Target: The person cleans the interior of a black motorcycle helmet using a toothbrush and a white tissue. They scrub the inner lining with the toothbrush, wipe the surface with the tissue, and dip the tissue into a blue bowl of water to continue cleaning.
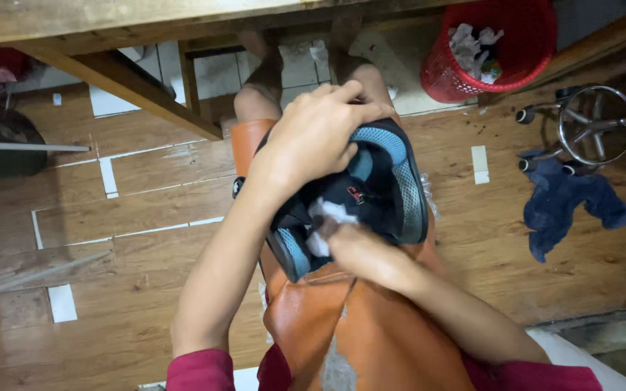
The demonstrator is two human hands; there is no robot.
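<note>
A black and blue mesh shoe (393,181) rests on my lap, over an orange-brown leather apron (342,318). My left hand (316,134) grips the shoe from above, fingers curled over its far edge. My right hand (349,242) reaches in from the lower right and presses a white crumpled cloth or tissue (327,217) against the shoe's inside near the opening; its fingers are mostly hidden behind the cloth and shoe. My bare knees (255,101) show beyond the shoe.
A wooden table (110,22) with a slanted brace spans the top. A red basket (501,43) with crumpled paper stands at the upper right. A stool's metal ring base (595,123) and a dark blue rag (566,203) lie on the wooden floor at right.
</note>
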